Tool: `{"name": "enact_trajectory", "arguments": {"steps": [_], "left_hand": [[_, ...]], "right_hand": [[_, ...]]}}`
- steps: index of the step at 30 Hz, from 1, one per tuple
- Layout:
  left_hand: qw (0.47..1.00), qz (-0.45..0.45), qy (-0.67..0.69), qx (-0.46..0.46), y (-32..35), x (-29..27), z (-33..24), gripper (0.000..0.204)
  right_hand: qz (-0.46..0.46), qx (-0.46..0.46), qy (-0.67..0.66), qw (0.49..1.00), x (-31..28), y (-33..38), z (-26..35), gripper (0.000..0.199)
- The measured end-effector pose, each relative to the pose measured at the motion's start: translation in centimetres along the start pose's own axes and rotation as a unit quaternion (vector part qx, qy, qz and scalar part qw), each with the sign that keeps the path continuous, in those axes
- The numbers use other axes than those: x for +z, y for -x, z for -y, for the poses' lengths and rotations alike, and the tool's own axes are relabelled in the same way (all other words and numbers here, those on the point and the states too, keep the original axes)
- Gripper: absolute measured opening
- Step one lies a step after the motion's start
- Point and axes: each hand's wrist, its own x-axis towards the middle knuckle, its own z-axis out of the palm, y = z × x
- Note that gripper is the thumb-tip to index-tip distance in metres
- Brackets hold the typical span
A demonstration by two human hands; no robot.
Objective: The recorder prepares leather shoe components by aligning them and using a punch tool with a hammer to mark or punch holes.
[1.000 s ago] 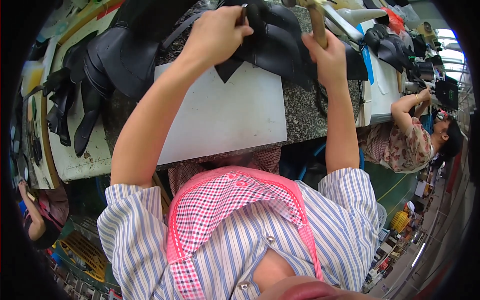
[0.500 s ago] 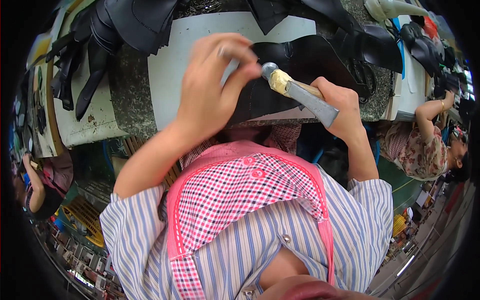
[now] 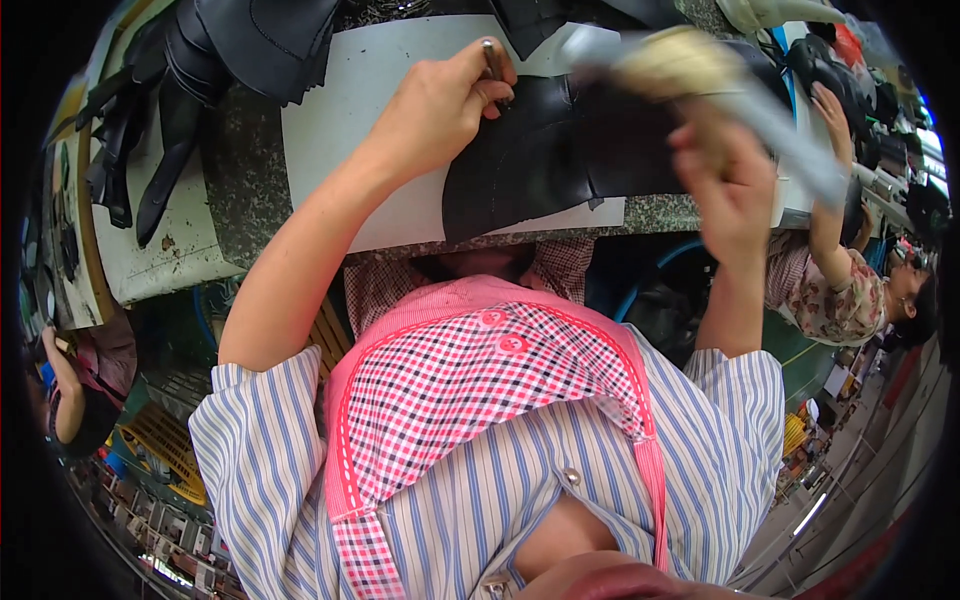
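Observation:
My left hand (image 3: 432, 112) is closed around a short metal punch (image 3: 491, 60), held roughly upright. Its lower end is by the left edge of a black leather piece (image 3: 525, 165) with stitched lines. That leather lies on a white board (image 3: 340, 130). In my closed right hand (image 3: 735, 195) is a hammer (image 3: 775, 125), smeared by motion. Its pale wrapped middle and metal ends are raised over the right part of the leather, hiding some of it.
Stacked black leather pieces (image 3: 262, 45) hang over the speckled stone table (image 3: 245, 195) at left. More black pieces lie along the far side. Another person (image 3: 835, 280) works at the right, and one more (image 3: 75, 375) at the far left. A yellow basket (image 3: 165, 450) stands low at left.
My left hand has moved slightly right and up, and the punch in it now shows. My right hand has swung right with the hammer. The person at right has lifted an arm.

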Motion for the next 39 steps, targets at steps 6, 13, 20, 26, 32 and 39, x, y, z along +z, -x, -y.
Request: {"name": "enact_trajectory", "arguments": {"steps": [6,13,20,26,32,39], "left_hand": [[0.948,0.012,-0.251,0.198,0.4,0.1,0.4,0.009],[0.999,0.038,0.021,-0.031,-0.5,-0.4,-0.2,0.004],[0.988,0.083,-0.127,0.037,-0.1,-0.9,-0.3,0.008],[0.991,0.027,-0.128,0.020,1.0,1.2,-0.6,0.011],[0.985,0.131,-0.081,0.074,0.3,2.6,-2.3,0.013],[0.985,-0.073,-0.118,0.103,0.3,-6.3,-8.4,0.012]], "right_hand": [[0.120,-0.095,0.184,0.971,0.7,-2.4,3.6,0.014],[-0.036,-0.048,0.031,0.998,-1.7,-3.0,5.0,0.012],[0.154,0.011,0.155,0.976,-0.7,-4.7,3.4,0.014],[-0.085,0.027,0.324,0.942,-3.7,-8.4,-6.3,0.028],[-0.046,0.158,0.277,0.946,-2.8,-12.8,-14.7,0.034],[-0.132,0.097,0.241,0.957,-3.8,-12.8,-13.7,0.026]]}}
